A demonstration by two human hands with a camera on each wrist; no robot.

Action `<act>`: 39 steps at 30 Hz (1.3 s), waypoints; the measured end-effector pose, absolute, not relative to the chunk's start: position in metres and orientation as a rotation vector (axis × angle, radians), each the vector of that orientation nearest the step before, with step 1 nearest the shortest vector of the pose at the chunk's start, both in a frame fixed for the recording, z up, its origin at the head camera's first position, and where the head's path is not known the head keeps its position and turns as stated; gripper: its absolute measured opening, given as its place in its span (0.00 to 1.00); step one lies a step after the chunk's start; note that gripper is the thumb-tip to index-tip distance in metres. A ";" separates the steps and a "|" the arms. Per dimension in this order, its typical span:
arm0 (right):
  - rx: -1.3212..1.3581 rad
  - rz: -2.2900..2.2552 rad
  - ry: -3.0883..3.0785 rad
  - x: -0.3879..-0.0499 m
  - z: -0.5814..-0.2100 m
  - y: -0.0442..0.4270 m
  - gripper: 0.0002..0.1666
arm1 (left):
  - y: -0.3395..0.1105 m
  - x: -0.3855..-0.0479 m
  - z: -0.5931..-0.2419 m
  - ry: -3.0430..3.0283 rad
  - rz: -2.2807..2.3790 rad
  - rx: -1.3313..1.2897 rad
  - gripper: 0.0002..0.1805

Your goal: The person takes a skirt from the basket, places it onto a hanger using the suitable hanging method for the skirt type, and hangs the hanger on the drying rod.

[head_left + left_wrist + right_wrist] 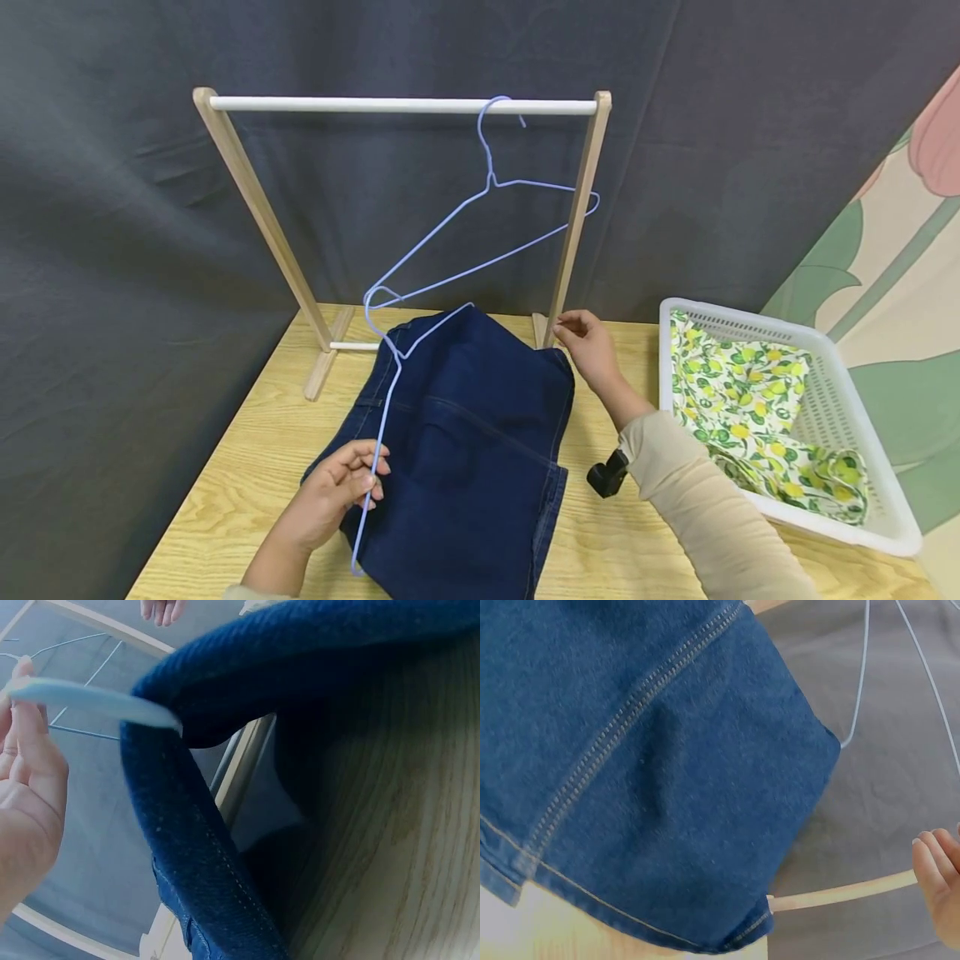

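A light purple wire hanger (386,400) lies against a dark blue denim garment (465,433); its lower bar is not visible. My left hand (333,492) pinches one arm of this hanger between thumb and fingers, over the garment's left side. In the left wrist view, the hanger's end (150,712) meets the denim's folded edge (161,772). My right hand (588,346), fingers loosely bent, is beside the rack's right post and the denim's upper right corner. The right wrist view shows those fingers (930,862) apart from the denim (667,787).
A wooden rack (258,208) with a white rod (337,104) stands behind the denim. Another purple hanger (450,218) hangs from the rod. At the right, a white basket (885,467) holds lemon-print cloth (750,392). A dark curtain (712,167) backs the wooden table (225,500).
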State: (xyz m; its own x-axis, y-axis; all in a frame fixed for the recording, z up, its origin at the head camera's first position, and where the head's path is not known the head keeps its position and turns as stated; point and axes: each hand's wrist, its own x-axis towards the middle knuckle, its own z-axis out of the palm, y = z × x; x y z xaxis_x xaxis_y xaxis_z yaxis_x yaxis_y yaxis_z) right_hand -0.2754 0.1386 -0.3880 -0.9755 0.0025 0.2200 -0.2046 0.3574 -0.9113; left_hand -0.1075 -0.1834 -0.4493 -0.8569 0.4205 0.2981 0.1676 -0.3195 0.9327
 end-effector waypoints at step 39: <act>0.072 1.312 -2.489 -0.327 -0.335 0.142 0.27 | -0.200 -0.104 -0.431 1.583 2.522 0.705 0.22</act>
State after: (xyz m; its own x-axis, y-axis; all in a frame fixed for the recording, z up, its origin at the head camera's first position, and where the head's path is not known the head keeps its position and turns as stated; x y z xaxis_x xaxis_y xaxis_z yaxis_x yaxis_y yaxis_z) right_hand -0.3273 0.1417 -0.3352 -0.9458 0.1059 0.3070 -0.1933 0.5759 -0.7943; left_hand -0.1044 -0.2003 -0.4314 -0.8906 0.3050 0.3373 0.1711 -0.4624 0.8700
